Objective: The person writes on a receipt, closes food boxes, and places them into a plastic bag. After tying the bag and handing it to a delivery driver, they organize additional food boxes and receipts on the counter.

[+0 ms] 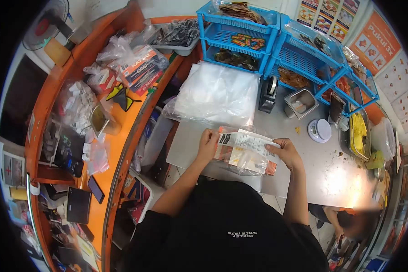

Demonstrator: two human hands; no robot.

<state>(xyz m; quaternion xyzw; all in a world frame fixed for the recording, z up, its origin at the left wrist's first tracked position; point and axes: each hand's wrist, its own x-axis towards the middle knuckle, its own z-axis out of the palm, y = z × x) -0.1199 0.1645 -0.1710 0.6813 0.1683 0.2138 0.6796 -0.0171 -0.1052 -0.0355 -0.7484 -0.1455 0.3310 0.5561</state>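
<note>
Between my two hands a printed paper receipt (247,141) is stretched out, with dark print blocks near its left end. My left hand (207,144) pinches that left end. Its other end is held by my right hand (286,153), thumb on top. Under the paper lies a clear plastic bag (251,164) with orange-and-white packaging inside, at the metal table's near edge. The paper covers part of the bag, so its contents are only partly visible. Just beyond my hands rests a large stack of clear plastic bags (217,95).
On the metal table (276,124) stand a black tape dispenser (268,94), a steel container (301,102), and a white scale (319,130). Blue tiered racks (240,38) line the back. An orange counter (105,181) runs along the left. Another person (344,222) is at lower right.
</note>
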